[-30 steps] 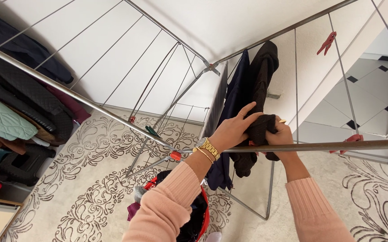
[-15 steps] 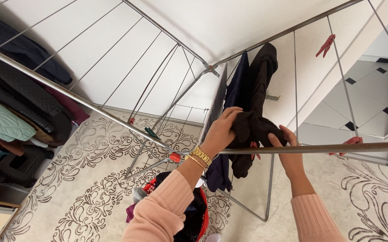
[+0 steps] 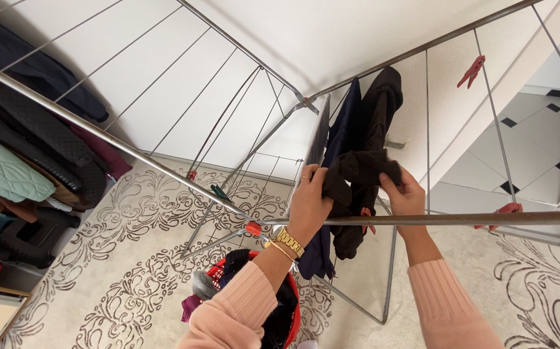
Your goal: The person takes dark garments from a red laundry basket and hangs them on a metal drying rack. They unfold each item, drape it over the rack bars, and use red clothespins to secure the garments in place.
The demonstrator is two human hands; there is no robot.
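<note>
The black garment point(image 3: 360, 169) has been lifted above the drying rack's near rail point(image 3: 461, 218), stretched between and pinched by left hand point(image 3: 310, 201) and right hand point(image 3: 406, 194).

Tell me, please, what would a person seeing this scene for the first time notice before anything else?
First, the two hands in the middle: the left hand and the right hand both grip a small black garment just above the drying rack rail. Behind it, dark clothes hang over the rack's lines. Below, near the left forearm, a red laundry basket full of clothes stands on the patterned carpet.
</note>
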